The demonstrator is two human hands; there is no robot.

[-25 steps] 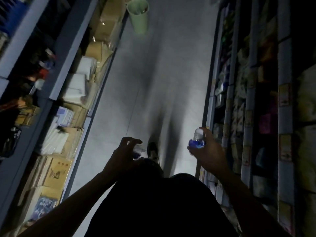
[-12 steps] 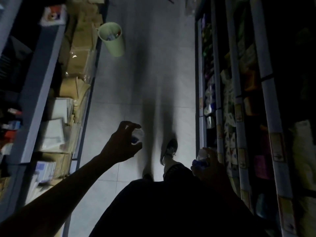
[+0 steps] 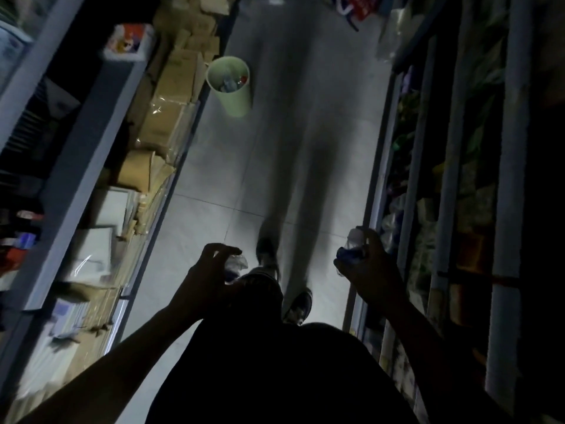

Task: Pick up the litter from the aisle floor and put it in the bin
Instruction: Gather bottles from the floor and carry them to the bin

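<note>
Change since the earlier frames: the bin [image 3: 230, 87] is sitting lower and larger in view than half a second ago, the person walking toward it, both hands raised again ahead of the body. Left hand [image 3: 204, 272]: grip curling round a crumpled clear plastic bottle [image 3: 236, 264], fingers arching over it. Right hand [image 3: 368, 270]: grip clamping a second bottle with a blue label [image 3: 351, 247], its pale cap end pointing up and away. Bin: pale green, upright, open mouth showing litter already inside, standing on the aisle floor [image 3: 275, 166] far ahead and to the left, just beside the cardboard boxes [image 3: 171, 96] under the left shelving. Relation governing the drop: the bin is lying far and left of both grips, the left hand appearing the nearer. Both still well apart from the rim.
</note>
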